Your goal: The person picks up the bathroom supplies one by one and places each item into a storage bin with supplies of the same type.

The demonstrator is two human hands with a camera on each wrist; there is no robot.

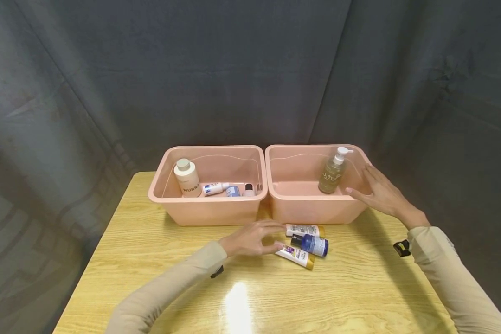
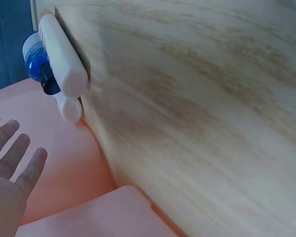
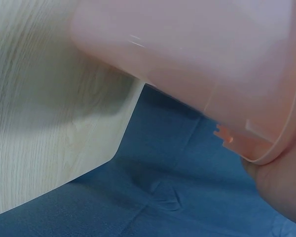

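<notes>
Yellow wood-grain surface bears a glossy blue plastic bottle and white, gold-ended plastic tubes; left hand and right hand spread wide.

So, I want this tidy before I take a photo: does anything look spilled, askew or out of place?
Mildly: a blue bottle lies on its side, overlapping two white tubes on the table, a small jumble outside the pink bins. No spill or damage shows.
</notes>
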